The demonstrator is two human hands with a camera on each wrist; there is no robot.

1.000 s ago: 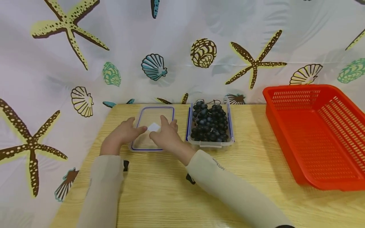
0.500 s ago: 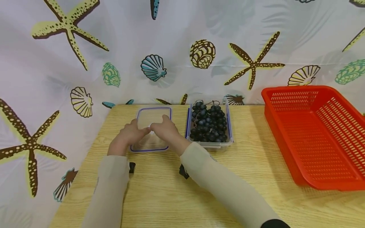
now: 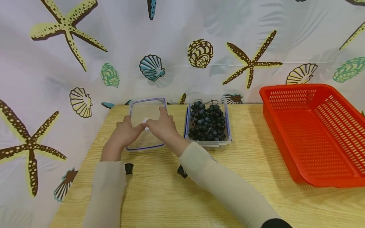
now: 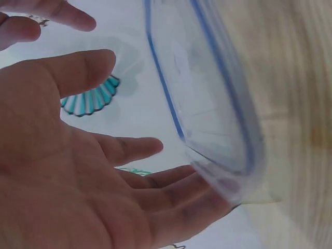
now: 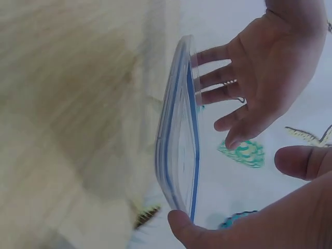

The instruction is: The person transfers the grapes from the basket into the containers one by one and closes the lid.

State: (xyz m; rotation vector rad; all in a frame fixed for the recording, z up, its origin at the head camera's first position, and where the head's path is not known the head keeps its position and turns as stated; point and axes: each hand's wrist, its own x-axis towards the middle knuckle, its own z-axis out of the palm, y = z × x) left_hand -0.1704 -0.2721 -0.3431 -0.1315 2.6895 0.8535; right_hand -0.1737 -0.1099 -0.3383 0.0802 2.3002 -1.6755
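Note:
Between both hands is a clear plastic lid (image 3: 146,109) with a blue seal and a white square label (image 3: 146,123), tipped up off the table at its far edge. My left hand (image 3: 124,133) touches its left side with extended fingers (image 4: 176,199), the thumb standing apart from the lid in the left wrist view. At the opposite side, my right hand (image 3: 163,125) touches the lid's edge with a fingertip (image 5: 179,220). Its thumb stays away from the lid. To the right, a clear box (image 3: 209,144) holds bunches of dark grapes (image 3: 206,122).
A blue edge shows beneath the left side of the grape box. At the far right stands a red plastic basket (image 3: 316,142) with slotted walls. Behind the wooden table (image 3: 159,196) hangs a white curtain (image 3: 176,31) printed with shells and starfish.
Both hands came in from above the lid to its sides. The lid has shifted slightly left and its far edge has risen. Grape box and basket stay in place.

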